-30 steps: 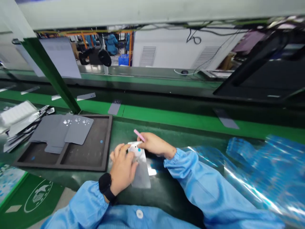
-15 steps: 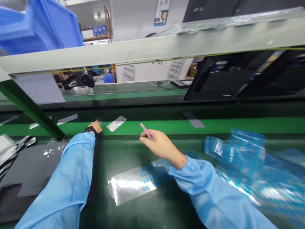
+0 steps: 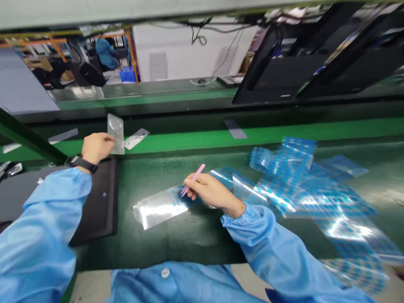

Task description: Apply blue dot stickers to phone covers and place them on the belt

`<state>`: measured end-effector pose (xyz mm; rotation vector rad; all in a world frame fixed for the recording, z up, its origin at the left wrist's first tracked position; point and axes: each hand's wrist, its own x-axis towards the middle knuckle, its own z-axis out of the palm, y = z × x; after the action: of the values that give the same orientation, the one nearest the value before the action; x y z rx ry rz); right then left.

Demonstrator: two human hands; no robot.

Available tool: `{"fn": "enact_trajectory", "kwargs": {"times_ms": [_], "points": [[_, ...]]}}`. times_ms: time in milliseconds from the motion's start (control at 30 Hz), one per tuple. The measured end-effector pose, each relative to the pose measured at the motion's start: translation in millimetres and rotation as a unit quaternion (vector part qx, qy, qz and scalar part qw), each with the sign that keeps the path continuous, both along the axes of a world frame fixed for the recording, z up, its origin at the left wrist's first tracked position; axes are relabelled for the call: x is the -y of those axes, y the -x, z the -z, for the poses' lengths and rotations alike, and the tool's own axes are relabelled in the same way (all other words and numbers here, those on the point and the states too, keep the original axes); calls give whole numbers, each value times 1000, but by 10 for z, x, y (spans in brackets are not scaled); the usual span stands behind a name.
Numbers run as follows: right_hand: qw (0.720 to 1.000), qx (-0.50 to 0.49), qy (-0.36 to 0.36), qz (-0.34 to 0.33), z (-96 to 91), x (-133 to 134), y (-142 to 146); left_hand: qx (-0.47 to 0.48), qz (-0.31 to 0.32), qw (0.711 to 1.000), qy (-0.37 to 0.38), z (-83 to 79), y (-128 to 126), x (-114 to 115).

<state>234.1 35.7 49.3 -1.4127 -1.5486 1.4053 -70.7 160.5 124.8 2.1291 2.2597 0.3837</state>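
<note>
My left hand (image 3: 96,147), with a dark band at its wrist, pinches the edge of a translucent, rectangular plastic piece (image 3: 116,132) over the green strip. My right hand (image 3: 208,191) has its fingers closed round pink tweezers (image 3: 197,173), whose tips point down and left. Below those tips lies a clear film sheet (image 3: 159,206) with blue dots at its right part. A pale, flat, spotted piece (image 3: 136,138) rests just right of the translucent one. Beneath my left forearm is a black flat panel (image 3: 99,206).
Overlapping blue-dotted film sheets (image 3: 293,176) cover the right of the green table (image 3: 195,244). A grey strip (image 3: 235,128) lies on the green ledge. Dark panels (image 3: 284,71) lean at the back right. A slanting green post (image 3: 28,136) stands at left.
My left hand has lifted the translucent piece off the ledge into a raised position. My right hand has lowered the tweezers towards the film. The view has tilted down.
</note>
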Motion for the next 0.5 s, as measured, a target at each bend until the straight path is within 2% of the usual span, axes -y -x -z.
{"fn": "enact_trajectory", "kwargs": {"times_ms": [67,100,200,267,333,367,500], "points": [[997,-38,61,-27,113,15,77,14,16,1000,7,64,-29,469],[995,-45,82,-31,158,23,109,52,35,998,8,137,-65,730],[995,-13,99,-26,222,40,187,215,58,973,61,498,-233,1449],[996,22,87,-14,219,38,226,313,32,941,123,770,-337,1763],[997,37,73,5,212,19,256,365,14,917,158,967,-395,1928],[997,39,70,11,214,3,268,368,18,915,163,1021,-403,1968],[995,56,77,7,272,-91,288,277,81,944,157,1007,-359,1979]]}}
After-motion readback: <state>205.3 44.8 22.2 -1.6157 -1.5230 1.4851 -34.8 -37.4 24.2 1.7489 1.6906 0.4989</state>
